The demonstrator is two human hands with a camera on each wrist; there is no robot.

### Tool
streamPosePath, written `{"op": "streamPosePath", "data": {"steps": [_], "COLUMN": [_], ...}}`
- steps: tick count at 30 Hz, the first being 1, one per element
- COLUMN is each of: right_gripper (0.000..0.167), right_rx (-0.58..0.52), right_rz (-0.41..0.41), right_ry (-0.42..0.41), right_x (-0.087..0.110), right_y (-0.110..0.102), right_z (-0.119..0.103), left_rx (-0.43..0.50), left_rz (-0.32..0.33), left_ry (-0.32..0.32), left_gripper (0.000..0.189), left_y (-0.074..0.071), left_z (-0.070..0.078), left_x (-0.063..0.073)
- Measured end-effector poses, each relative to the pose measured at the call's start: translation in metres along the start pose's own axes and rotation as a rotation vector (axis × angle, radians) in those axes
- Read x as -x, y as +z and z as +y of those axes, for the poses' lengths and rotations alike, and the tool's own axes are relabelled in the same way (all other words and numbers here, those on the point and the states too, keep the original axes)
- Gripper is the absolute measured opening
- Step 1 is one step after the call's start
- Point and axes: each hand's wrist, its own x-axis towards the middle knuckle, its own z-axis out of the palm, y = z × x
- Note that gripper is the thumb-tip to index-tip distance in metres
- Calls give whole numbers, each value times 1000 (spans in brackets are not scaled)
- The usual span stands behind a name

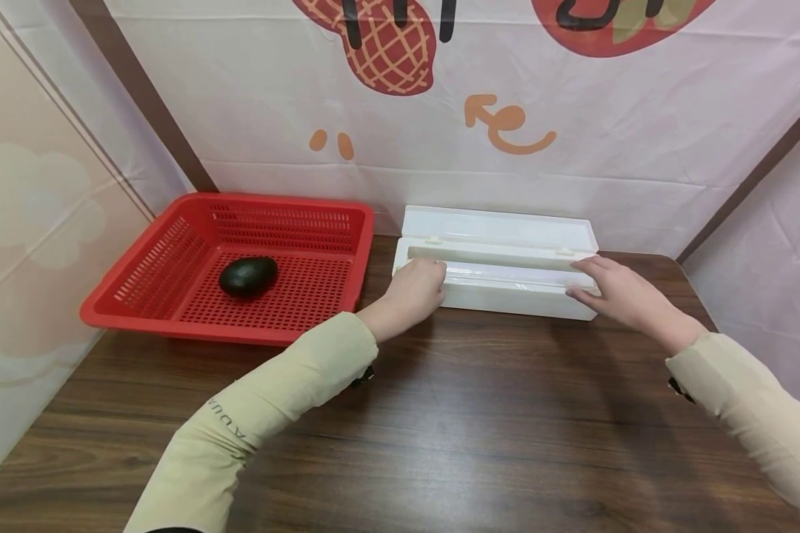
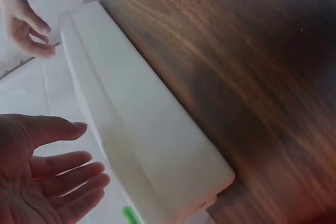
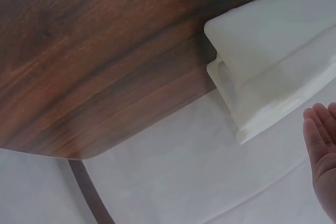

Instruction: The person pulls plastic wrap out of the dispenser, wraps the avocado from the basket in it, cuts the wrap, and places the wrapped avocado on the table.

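Note:
A long white box (image 1: 518, 299), which looks like a cling film dispenser, lies near the back of the table. Its hinged lid (image 1: 500, 226) is tipped back, and a pale, shiny roll (image 1: 496, 271) shows inside. Over the box's left end hovers my left hand (image 1: 413, 295); in the left wrist view its thumb and loosely bent fingers (image 2: 68, 183) are apart, with nothing between them. At the right end, my right hand (image 1: 621, 290) reaches over the rim with thumb and fingers spread. The right wrist view shows only part of that hand (image 3: 325, 153), beside the box.
To the left stands a red plastic basket (image 1: 313, 335) holding a dark green, avocado-like fruit (image 1: 248, 277). A printed cloth (image 1: 260, 96) hangs behind the wooden table (image 1: 453, 429), close behind the box's lid. More cloth panels flank both sides.

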Motion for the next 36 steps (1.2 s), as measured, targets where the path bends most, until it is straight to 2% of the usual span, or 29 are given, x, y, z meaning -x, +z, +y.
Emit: {"op": "streamPosePath", "data": {"steps": [10, 16, 27, 36], "right_gripper": [48, 43, 28, 28], "right_rx": [-15, 1, 24, 30], "right_rz": [35, 84, 322, 391], "right_ry": [3, -11, -187, -253], "right_x": [6, 9, 11, 12], "right_y": [10, 18, 33, 36], "right_z": [4, 7, 15, 17], "left_rx": [7, -22, -64, -53], "left_rz": [69, 140, 196, 219], "left_ry": [-25, -18, -32, -44], "left_gripper": [9, 8, 3, 6], "left_y": [13, 21, 29, 33], "left_z": [-2, -4, -5, -7], "left_x": [0, 0, 2, 2]}}
